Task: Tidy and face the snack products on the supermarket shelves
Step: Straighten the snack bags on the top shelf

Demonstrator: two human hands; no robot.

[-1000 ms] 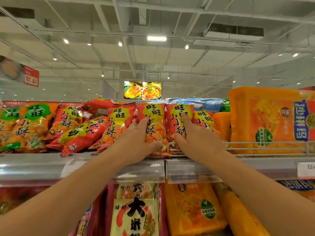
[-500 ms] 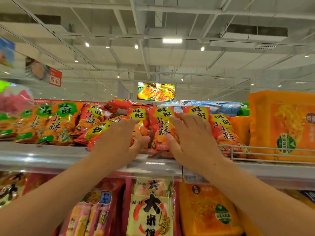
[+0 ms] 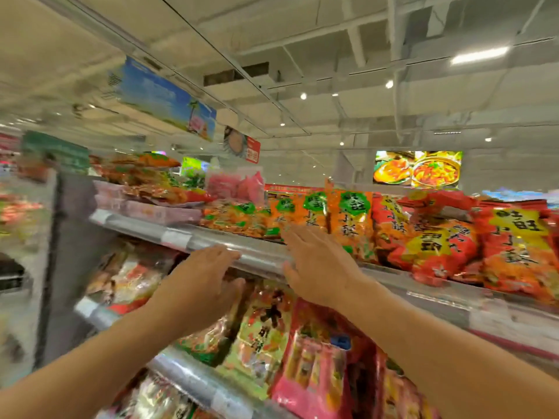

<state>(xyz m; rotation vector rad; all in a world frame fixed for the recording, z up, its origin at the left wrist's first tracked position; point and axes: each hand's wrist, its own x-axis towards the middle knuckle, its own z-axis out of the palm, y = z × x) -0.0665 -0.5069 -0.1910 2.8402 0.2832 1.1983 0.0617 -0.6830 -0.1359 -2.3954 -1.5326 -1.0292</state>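
The picture is blurred by motion. Red snack bags [image 3: 511,237] and orange snack bags with green labels [image 3: 348,219] stand along the top shelf [image 3: 260,255]. My left hand [image 3: 205,285] hovers in front of the shelf's rail with loosely bent fingers and holds nothing. My right hand [image 3: 317,267] reaches with straight fingers toward the orange bags, its fingertips near the shelf edge, also holding nothing.
Below the top shelf hang cream and pink snack bags [image 3: 302,352] on a lower shelf [image 3: 193,379]. Pink packs [image 3: 239,186] and flat packs [image 3: 145,176] lie at the shelf's far left. A grey upright panel [image 3: 72,252] ends the unit. Signs hang overhead.
Both hands have left the red bags and moved left along the shelf toward the orange bags. The view has swung left and blurred.
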